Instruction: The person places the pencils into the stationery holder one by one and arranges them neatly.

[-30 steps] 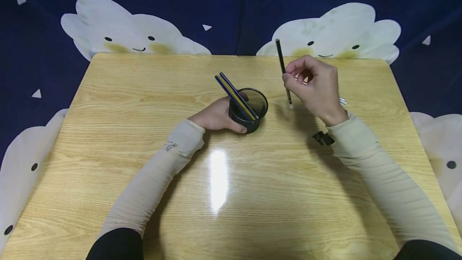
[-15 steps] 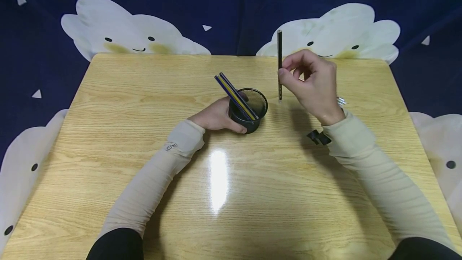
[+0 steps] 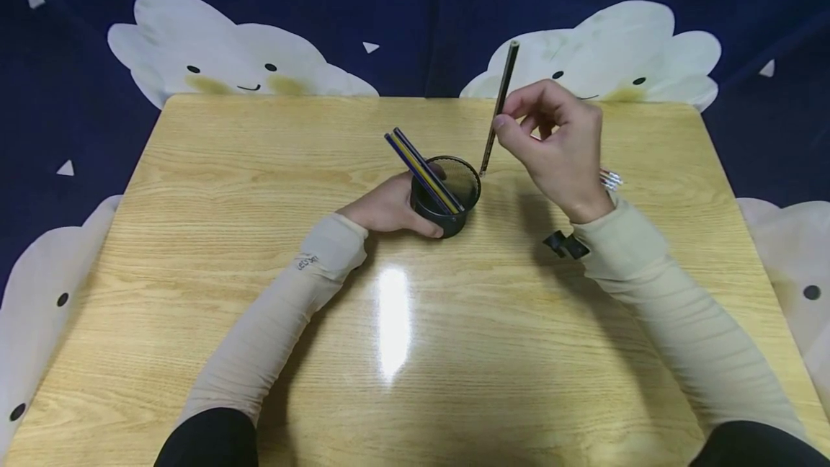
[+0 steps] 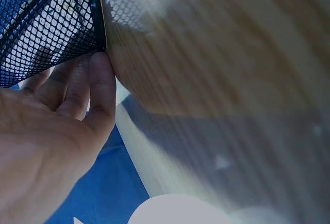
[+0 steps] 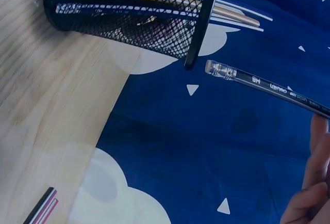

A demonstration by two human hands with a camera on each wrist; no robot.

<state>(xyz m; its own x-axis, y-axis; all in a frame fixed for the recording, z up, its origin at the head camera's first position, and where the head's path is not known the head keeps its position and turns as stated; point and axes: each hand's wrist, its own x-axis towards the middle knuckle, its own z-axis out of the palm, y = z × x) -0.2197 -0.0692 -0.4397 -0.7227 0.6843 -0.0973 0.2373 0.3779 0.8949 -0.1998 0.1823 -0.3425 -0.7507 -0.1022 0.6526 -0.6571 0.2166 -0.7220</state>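
A black mesh pen cup (image 3: 450, 225) stands on the table, and my left hand (image 3: 387, 206) is wrapped around its left side. In the left wrist view, the fingers (image 4: 103, 87) lie against the mesh (image 4: 56, 33) near its base. Several pencils (image 3: 421, 168), dark blue and yellow, lean left inside the cup. My right hand (image 3: 559, 146) pinches a dark pencil (image 3: 509, 78) between thumb and fingertips, tilted with its eraser end down. The right wrist view shows that pencil's eraser (image 5: 208, 67) just outside the cup's rim (image 5: 198, 38).
More pencils (image 3: 610, 179) lie on the table beyond my right wrist, partly hidden by it; the right wrist view shows their ends (image 5: 43, 206) at lower left. The wooden table (image 3: 506, 352) ends at a blue curtain (image 3: 415, 20) with white clouds.
My right hand has moved left and slightly away from me, carrying the pencil's eraser end toward the cup. The pencil's top has swung to the right. My left hand and the cup stay put.
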